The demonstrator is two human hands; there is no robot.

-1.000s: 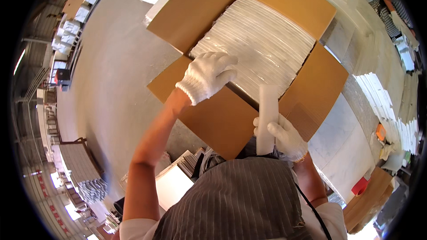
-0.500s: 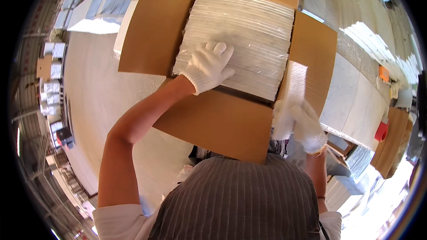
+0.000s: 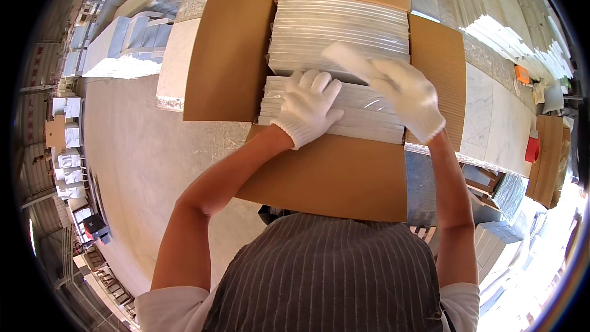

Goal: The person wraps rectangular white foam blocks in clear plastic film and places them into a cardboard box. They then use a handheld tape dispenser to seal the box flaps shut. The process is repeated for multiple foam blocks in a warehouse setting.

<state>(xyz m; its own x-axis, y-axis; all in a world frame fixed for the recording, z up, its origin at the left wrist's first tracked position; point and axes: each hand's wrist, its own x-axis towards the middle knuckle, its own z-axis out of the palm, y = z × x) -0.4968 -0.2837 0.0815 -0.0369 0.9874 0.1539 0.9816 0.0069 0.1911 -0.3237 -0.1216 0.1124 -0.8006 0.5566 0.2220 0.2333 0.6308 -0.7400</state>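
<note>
An open cardboard box [image 3: 319, 172] holds a row of thin white slabs [image 3: 338, 27] in clear wrap, standing on edge. A dark gap splits the row into a far group and a smaller near group [image 3: 362, 110]. My left hand [image 3: 309, 107], in a white knit glove, lies on the near group, fingers slightly spread and fingertips at the gap. From the right, my gloved right hand [image 3: 409, 95] grips a white flat strip [image 3: 347, 60], held tilted above the gap. Motion blurs the strip, and its material is unclear.
The box rests on a stone-topped table [image 3: 491, 104], its flaps folded outward. An orange object [image 3: 522, 74] and a red tape roll [image 3: 532, 149] lie at the right. Stacked grey-white slabs [image 3: 132, 37] stand at the far left, beyond the concrete floor [image 3: 141, 147].
A gap has opened between the slabs, in front of my left fingertips. My right hand has brought the white strip from beside the box's right side up over the slabs.
</note>
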